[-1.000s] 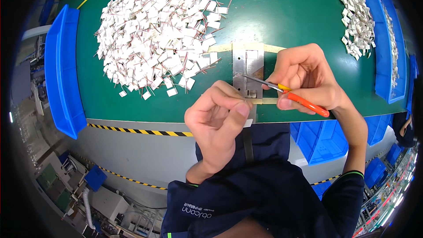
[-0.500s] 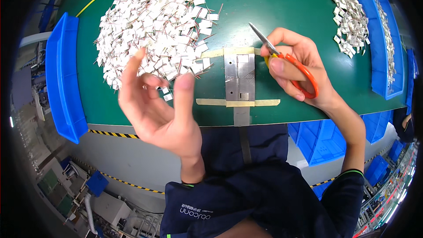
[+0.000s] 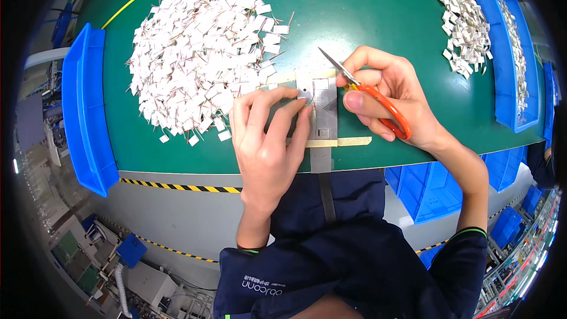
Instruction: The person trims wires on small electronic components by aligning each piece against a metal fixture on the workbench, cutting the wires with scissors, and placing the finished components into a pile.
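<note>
My right hand (image 3: pixel 397 88) holds scissors with orange handles (image 3: pixel 385 100). Their blades point up and to the left, slightly parted from the plate's far end. My left hand (image 3: pixel 264 145) reaches over the left side of a flat metal plate (image 3: pixel 328 106) with recesses and fine grooves. Its thumb and fingertips come together at the plate's edge, and whatever they pinch is too small to make out. Close by on the left lies a big heap of small white tabs with thin reddish-brown wires (image 3: pixel 189 59).
Beige tape (image 3: pixel 354 141) crosses the plate's near end on the green table (image 3: pixel 366 18). A blue bin (image 3: pixel 88 118) stands at the left edge. On the right lie a smaller pile of white pieces (image 3: pixel 463 29) and a blue bin (image 3: pixel 502 77) holding more.
My left hand has moved right from over the heap to the metal plate, its spread fingers now closing together. My right hand with the scissors has shifted slightly left.
</note>
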`<state>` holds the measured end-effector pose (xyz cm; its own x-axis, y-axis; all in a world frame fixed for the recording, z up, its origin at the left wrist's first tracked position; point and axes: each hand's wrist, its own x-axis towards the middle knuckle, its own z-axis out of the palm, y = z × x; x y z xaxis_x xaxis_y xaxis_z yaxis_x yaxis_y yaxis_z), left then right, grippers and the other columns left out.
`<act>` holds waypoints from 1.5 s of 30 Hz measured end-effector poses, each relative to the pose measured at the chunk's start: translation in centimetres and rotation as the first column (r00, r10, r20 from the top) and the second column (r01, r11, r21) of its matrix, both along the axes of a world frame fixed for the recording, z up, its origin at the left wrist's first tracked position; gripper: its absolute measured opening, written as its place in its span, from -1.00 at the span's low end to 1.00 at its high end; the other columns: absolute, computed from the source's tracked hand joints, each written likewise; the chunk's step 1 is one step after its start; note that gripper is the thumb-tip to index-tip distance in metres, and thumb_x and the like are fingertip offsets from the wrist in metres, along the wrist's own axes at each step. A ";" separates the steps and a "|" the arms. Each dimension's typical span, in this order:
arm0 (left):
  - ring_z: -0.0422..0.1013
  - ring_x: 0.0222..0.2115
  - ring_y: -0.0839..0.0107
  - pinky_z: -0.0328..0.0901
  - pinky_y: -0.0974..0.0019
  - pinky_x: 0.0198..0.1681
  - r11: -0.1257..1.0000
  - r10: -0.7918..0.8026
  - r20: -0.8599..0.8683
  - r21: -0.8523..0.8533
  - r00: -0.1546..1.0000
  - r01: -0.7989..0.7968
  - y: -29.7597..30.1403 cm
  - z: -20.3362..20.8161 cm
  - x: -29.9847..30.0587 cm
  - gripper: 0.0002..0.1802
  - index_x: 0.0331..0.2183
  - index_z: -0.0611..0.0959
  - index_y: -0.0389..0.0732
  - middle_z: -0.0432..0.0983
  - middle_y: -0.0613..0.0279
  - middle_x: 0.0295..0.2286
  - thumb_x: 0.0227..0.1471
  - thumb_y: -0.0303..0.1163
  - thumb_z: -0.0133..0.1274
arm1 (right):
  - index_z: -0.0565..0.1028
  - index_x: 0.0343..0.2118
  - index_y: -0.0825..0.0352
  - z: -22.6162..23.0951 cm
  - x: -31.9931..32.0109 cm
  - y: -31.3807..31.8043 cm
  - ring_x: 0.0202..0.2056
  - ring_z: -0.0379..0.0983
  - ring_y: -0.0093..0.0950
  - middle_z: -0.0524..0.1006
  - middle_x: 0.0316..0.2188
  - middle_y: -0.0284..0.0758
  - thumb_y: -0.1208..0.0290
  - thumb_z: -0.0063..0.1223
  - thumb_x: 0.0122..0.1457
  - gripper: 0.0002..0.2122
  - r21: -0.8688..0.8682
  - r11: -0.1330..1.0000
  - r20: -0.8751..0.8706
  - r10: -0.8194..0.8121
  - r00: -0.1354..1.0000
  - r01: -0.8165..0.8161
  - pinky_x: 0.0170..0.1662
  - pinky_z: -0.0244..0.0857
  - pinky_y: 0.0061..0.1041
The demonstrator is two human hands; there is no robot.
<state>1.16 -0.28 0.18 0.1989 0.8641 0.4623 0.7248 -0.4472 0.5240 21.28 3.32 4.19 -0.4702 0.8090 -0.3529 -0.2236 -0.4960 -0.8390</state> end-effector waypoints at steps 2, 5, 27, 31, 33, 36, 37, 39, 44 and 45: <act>0.33 -0.34 0.26 0.22 0.23 -0.24 1.000 -0.005 0.000 0.007 1.000 0.005 0.0 -0.1 0.1 -0.76 -0.42 0.61 -0.23 0.48 0.31 -0.32 -0.27 -0.57 0.26 | 0.42 -0.28 0.40 0.1 -0.1 0.0 -0.80 0.18 -0.72 0.44 -0.65 -0.36 0.46 0.18 0.11 -0.80 0.003 1.000 0.007 0.000 1.000 0.000 -0.78 -0.04 -0.72; 0.35 -0.33 0.26 0.23 0.25 -0.24 1.000 -0.013 -0.016 0.009 1.000 0.013 0.1 0.0 0.2 -0.79 -0.43 0.59 -0.25 0.48 0.28 -0.35 -0.24 -0.61 0.23 | 0.42 -0.28 0.39 0.2 -0.2 0.0 -0.81 0.18 -0.71 0.45 -0.65 -0.37 0.44 0.20 0.10 -0.79 0.008 1.000 0.038 0.003 0.999 -0.003 -0.78 -0.04 -0.72; 0.40 -0.41 0.30 0.23 0.29 -0.32 0.995 -0.019 0.133 0.101 0.991 0.006 0.0 1.8 0.0 -0.75 -0.48 0.59 -0.26 0.52 0.24 -0.40 -0.36 -0.64 0.24 | 0.39 -0.19 0.43 -0.6 -0.7 0.0 -0.34 0.53 -0.61 0.59 -0.39 -0.24 0.63 0.22 0.05 -0.72 0.163 0.980 0.137 -0.138 0.981 0.115 -0.35 0.39 -0.72; 0.43 -0.39 0.27 0.30 0.29 -0.33 1.000 -0.009 0.346 -0.008 0.938 0.013 -0.3 2.5 0.0 -0.75 -0.44 0.60 -0.30 0.53 0.15 -0.38 -0.33 -0.63 0.25 | 0.39 -0.19 0.40 -0.4 -0.3 0.1 -0.47 0.49 -0.67 0.59 -0.41 -0.26 0.62 0.24 0.03 -0.71 0.110 0.983 0.135 -0.161 0.978 0.146 -0.48 0.32 -0.76; 0.44 -0.38 0.26 0.31 0.30 -0.33 0.995 -0.007 0.382 -0.092 0.924 0.045 -0.5 2.6 0.5 -0.75 -0.44 0.60 -0.31 0.54 0.13 -0.38 -0.32 -0.62 0.26 | 0.39 -0.19 0.39 -0.3 -0.3 0.1 -0.55 0.43 -0.70 0.59 -0.41 -0.27 0.61 0.25 0.03 -0.70 0.105 0.987 0.119 -0.132 0.984 0.119 -0.55 0.25 -0.76; 0.46 -0.36 0.24 0.34 0.31 -0.32 0.976 -0.029 0.456 -0.179 0.890 0.123 -0.5 2.5 1.1 -0.75 -0.41 0.60 -0.34 0.55 0.11 -0.40 -0.26 -0.62 0.27 | 0.39 -0.19 0.38 -0.2 -0.5 0.0 -0.68 0.30 -0.75 0.59 -0.42 -0.29 0.60 0.26 0.02 -0.69 0.082 0.993 0.106 -0.098 0.990 0.090 -0.65 0.11 -0.77; 0.46 -0.38 0.25 0.34 0.32 -0.33 0.973 -0.019 0.458 -0.196 0.889 0.122 -0.4 2.3 1.2 -0.77 -0.40 0.60 -0.34 0.55 0.11 -0.41 -0.24 -0.63 0.26 | 0.39 -0.19 0.37 -0.1 -0.5 0.0 -0.73 0.24 -0.77 0.58 -0.43 -0.30 0.60 0.27 0.01 -0.68 0.054 0.995 0.128 -0.095 0.987 0.089 -0.68 0.05 -0.77; 0.46 -0.39 0.26 0.34 0.32 -0.33 0.970 -0.011 0.460 -0.212 0.888 0.122 -0.5 2.2 1.3 -0.78 -0.40 0.59 -0.34 0.55 0.11 -0.42 -0.22 -0.65 0.24 | 0.37 -0.18 0.37 -0.1 -0.5 -0.1 -0.74 0.21 -0.78 0.58 -0.45 -0.30 0.61 0.24 0.03 -0.69 0.052 0.996 0.091 -0.083 0.992 0.078 -0.70 -0.01 -0.78; 0.41 -0.44 0.26 0.30 0.34 -0.34 0.953 -0.050 0.499 -0.237 0.865 0.191 -0.7 2.2 1.0 -0.87 -0.45 0.56 -0.34 0.53 0.12 -0.45 -0.16 -0.68 0.16 | 0.36 -0.19 0.38 -0.1 -0.3 -0.1 -0.75 0.17 -0.79 0.57 -0.49 -0.30 0.60 0.23 0.03 -0.69 0.039 0.999 0.072 -0.033 0.997 0.030 -0.71 -0.08 -0.79; 0.41 -0.44 0.26 0.30 0.34 -0.34 0.956 -0.051 0.504 -0.225 0.862 0.188 -0.7 2.3 0.9 -0.87 -0.45 0.56 -0.34 0.53 0.12 -0.45 -0.16 -0.68 0.16 | 0.37 -0.19 0.39 -0.1 -0.2 0.0 -0.76 0.17 -0.79 0.57 -0.49 -0.31 0.60 0.24 0.02 -0.69 0.042 0.999 0.057 -0.020 0.998 0.017 -0.72 -0.09 -0.79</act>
<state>2.09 -1.01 2.47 0.1161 0.9494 0.2917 0.2942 -0.3134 0.9029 21.04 3.30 4.07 -0.4348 0.8319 -0.3448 -0.1833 -0.4566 -0.8706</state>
